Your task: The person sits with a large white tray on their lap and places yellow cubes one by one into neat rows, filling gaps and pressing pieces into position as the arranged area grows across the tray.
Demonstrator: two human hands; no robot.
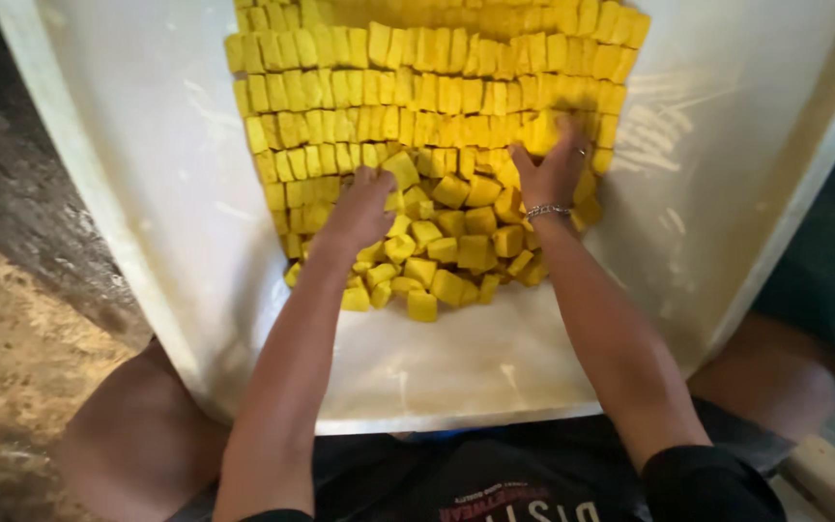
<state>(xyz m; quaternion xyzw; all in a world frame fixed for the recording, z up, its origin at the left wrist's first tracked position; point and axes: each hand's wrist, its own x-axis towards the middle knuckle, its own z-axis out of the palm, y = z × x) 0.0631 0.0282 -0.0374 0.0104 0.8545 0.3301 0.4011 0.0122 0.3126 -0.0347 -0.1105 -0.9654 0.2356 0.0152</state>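
No packages, labels, signs or screens show anywhere in this view from the head camera.

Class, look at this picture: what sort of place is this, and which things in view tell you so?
Probably a small, informal food-making workshop: rows of small yellow cut cubes on a large white wet board, sorted by bare hands, left and right, above a rough dirt floor.

Yellow cubes (437, 97) cut off at top edge; right hand (555, 169) fingertips blurred w/ motion.
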